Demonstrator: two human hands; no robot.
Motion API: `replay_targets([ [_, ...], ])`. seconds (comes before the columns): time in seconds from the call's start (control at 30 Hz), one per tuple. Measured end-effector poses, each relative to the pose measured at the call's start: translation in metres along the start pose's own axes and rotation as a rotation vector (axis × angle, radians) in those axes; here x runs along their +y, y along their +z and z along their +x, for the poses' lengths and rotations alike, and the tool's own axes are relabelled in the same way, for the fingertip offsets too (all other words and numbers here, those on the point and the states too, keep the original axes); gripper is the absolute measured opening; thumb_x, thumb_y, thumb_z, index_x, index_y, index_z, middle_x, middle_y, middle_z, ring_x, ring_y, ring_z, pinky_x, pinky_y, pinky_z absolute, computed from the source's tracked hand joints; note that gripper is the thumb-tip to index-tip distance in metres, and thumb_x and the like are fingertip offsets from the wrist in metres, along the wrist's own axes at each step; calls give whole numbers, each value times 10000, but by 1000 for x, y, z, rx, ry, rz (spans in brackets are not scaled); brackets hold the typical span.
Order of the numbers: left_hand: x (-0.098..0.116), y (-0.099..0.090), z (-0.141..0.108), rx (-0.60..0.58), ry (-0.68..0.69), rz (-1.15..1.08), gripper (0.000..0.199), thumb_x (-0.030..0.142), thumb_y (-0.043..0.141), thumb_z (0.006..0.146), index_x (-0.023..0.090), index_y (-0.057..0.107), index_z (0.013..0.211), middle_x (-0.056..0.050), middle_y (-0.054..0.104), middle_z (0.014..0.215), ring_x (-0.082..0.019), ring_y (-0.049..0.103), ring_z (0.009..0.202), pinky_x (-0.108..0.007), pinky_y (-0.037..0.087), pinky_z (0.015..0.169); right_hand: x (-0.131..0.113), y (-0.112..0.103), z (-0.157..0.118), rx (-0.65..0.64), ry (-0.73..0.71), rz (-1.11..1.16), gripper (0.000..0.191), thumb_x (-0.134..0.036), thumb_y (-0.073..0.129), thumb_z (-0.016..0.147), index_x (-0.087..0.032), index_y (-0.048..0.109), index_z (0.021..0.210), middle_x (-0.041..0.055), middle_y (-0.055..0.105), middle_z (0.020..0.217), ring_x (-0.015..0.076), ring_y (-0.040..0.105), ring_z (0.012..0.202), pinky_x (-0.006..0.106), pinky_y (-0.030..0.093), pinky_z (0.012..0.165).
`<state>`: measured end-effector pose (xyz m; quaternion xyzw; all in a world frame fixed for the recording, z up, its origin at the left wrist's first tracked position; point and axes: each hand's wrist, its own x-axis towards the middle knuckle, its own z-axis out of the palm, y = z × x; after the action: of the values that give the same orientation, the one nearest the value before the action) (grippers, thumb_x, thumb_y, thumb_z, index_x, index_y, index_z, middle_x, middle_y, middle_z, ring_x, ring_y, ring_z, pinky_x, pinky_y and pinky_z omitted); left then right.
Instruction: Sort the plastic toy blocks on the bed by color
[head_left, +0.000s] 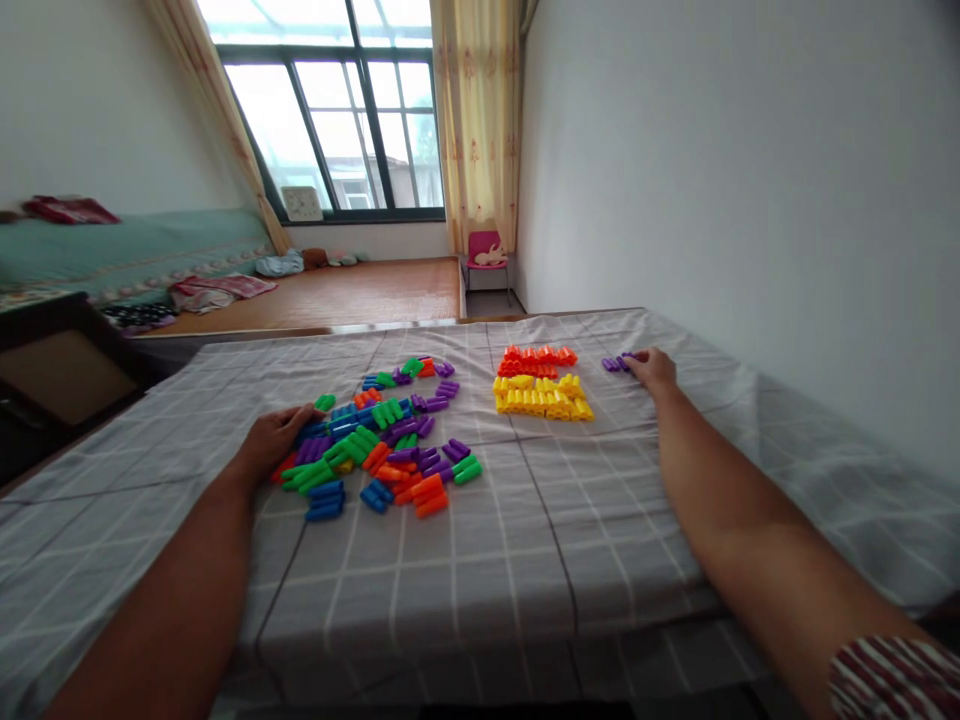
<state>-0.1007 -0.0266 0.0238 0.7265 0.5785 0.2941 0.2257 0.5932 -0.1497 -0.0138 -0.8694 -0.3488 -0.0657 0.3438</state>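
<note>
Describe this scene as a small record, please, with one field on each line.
Left hand: at the left edge of the mixed pile
Right hand: fingertips at a short row of purple pieces; grip unclear
Pile colours: mostly blue, green, purple and orange
Sorted groups: yellow pieces nearer the person, orange-red pieces just behind
Surface: grey checked cloth
Background: window, patterned curtain, pink chair

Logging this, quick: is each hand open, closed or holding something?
Left hand: at the mixed pile; grip can't be told.
Right hand: at the purple pieces; grip can't be told.
</note>
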Motion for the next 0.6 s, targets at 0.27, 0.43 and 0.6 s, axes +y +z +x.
replay_targets([
  [0.27,2,-2,0,9,-26,41,598,648,479,746,149,746,942,-45,739,1023,-260,644,998,-307,471,912,-3,2,-1,-48,-42,-225,330,-316,488,864,-126,739,963,168,717,996,274,659,939,313,461,767],
  [0.43,6,-3,-2,-5,-38,26,610,658,490,730,150,749,948,-46,748,977,-257,655,964,-299,490,871,0,2,-6,-50,-101,-222,325,-328,514,847,-143,732,1001,142,727,967,250,664,904,300,463,769],
  [0.6,7,-2,-2,-5,-30,20,614,666,482,731,151,751,929,-45,749,971,-251,655,964,-296,488,873,-2,1,-9,-59,-91,-193,322,-357,519,850,-150,726,985,127,725,962,240,658,902,300,462,783],
])
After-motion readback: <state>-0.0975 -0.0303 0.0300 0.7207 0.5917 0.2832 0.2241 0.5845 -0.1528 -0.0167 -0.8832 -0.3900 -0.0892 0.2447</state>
